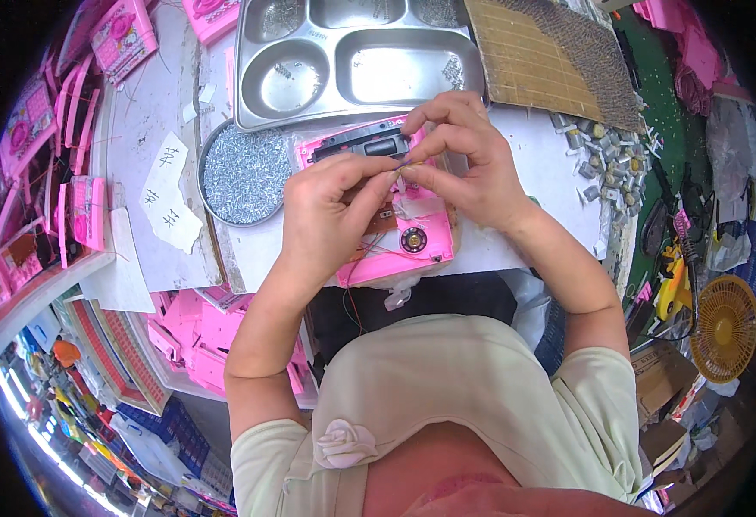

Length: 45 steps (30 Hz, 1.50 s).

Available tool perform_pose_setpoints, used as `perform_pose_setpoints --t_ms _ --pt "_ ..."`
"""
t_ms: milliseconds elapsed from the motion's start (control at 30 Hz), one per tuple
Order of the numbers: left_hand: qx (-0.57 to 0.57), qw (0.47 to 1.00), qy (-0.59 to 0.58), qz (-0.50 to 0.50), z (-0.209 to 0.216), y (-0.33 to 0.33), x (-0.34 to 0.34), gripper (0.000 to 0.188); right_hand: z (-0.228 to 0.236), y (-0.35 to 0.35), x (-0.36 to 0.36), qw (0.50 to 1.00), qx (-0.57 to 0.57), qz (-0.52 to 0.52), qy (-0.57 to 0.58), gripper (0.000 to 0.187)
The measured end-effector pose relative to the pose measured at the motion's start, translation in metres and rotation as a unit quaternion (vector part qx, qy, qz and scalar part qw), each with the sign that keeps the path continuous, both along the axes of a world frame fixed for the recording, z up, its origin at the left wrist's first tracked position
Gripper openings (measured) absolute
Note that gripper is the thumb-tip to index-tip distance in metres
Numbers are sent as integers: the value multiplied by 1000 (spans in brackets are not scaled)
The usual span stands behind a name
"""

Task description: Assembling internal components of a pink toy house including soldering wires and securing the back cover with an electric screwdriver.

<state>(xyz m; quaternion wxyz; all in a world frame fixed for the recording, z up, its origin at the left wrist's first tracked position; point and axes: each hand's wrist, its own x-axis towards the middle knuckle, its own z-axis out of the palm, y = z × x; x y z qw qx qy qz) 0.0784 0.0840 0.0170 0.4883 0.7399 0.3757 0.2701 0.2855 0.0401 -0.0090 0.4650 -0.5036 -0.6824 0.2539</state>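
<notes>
In front of me on the white table lies a pink plastic housing (437, 226). It holds a small round black speaker (413, 239), a brown circuit board (383, 219), a black rectangular part (369, 140) along its far side and several thin wires. Over its middle, my left hand (326, 207) and my right hand (473, 168) meet with thumbs and index fingers closed in a pinch. Thin wires (409, 163) run between their fingertips; the exact point of the grip is partly hidden by the fingers.
A round dish of small screws (244, 172) stands left, a steel compartment tray (326, 105) beyond the housing. At right are a cardboard sheet (542, 65) covered partly with dark pieces and a pile of small motors (606, 159). Pink housings (85, 211) crowd the far left.
</notes>
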Motion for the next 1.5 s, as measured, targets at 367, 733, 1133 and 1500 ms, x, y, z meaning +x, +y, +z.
perform_pose_setpoints --t_ms 367,733,1133,1500 --pt "-217 976 -8 15 8 3 2 13 12 9 15 991 80 88 -63 17" --pt "-31 999 3 25 -16 3 -2 10 46 -238 118 888 -102 -442 83 13" --pt "10 1000 -18 -3 -20 -9 3 5 42 -292 214 697 70 -595 394 18" --pt "64 998 -3 5 -11 -3 -2 7 41 -382 221 732 178 -494 434 39"
